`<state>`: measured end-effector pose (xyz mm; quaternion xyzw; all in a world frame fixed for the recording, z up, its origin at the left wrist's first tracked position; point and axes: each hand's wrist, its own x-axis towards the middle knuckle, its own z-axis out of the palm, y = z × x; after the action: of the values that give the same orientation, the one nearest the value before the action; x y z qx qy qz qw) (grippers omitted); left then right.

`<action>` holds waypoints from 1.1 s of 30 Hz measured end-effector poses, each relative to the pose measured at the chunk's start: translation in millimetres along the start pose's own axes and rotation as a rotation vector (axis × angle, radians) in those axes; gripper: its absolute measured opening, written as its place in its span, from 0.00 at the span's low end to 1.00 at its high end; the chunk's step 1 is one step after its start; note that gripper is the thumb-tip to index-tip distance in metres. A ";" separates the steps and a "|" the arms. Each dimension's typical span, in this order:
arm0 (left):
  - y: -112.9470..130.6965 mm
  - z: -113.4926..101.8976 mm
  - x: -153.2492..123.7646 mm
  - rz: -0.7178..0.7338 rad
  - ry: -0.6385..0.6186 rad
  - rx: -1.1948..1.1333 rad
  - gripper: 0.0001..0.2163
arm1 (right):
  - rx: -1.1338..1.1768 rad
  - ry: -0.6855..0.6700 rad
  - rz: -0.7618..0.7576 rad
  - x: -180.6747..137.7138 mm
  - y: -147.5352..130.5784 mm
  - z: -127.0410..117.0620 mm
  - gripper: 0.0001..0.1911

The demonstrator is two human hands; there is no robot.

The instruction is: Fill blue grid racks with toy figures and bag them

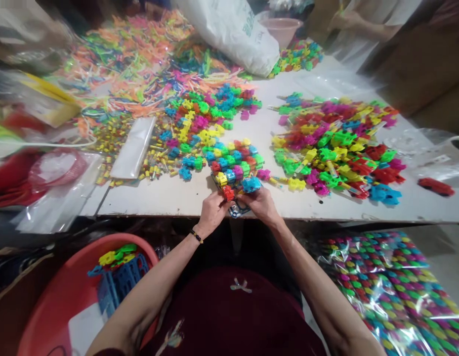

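Note:
My left hand (213, 210) and my right hand (259, 201) meet at the front edge of the white table (170, 195). Both are closed around a small block of colourful plastic toy pieces (232, 170) set in rows. The left fingers pinch a red piece (228, 192) at the block's near end. My right fingers press a blue piece (251, 184) beside it. A dark frame (237, 211) shows under the block between my hands; what it is I cannot make out.
Heaps of bright toy pieces (333, 143) cover the table right and centre (199, 118). Thin coloured sticks (140, 64) lie far left. A white sack (232, 29) and a pink bowl (281, 27) stand behind. A red basin (59, 296) sits lower left, bagged toys (392, 291) lower right. Another person's arm (362, 22) is far right.

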<state>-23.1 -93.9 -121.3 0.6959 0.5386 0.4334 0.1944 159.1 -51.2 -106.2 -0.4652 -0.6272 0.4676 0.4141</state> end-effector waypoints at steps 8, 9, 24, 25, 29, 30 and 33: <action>0.5 -0.1 -0.8 0.001 0.001 -0.050 0.14 | -0.323 -0.232 -0.261 11.6 -16.7 -7.0 0.07; 1.0 0.2 -0.8 0.001 0.005 -0.057 0.13 | -0.343 -0.258 -0.286 12.3 -19.5 -7.0 0.06; 53.6 -41.4 1.7 0.146 0.290 0.070 0.07 | -0.915 0.107 -0.070 13.8 -4.1 -88.1 0.08; 62.1 -45.8 10.8 0.233 0.250 0.106 0.08 | -0.992 0.083 -0.034 16.2 -2.7 -95.0 0.06; 78.7 -51.5 49.9 0.432 -0.128 0.304 0.16 | -0.829 0.115 0.008 15.1 -2.8 -100.2 0.16; 77.7 -50.9 56.7 0.439 -0.206 0.352 0.17 | -0.683 0.160 0.011 11.2 -3.4 -96.4 0.16; 68.1 -47.9 66.4 0.430 -0.329 0.414 0.19 | -0.197 0.203 0.060 -3.5 -3.6 -73.5 0.16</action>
<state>-19.5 -65.8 -18.7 0.8788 0.4175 0.2278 0.0375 229.4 -40.3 -86.8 -0.5672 -0.6106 0.3666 0.4137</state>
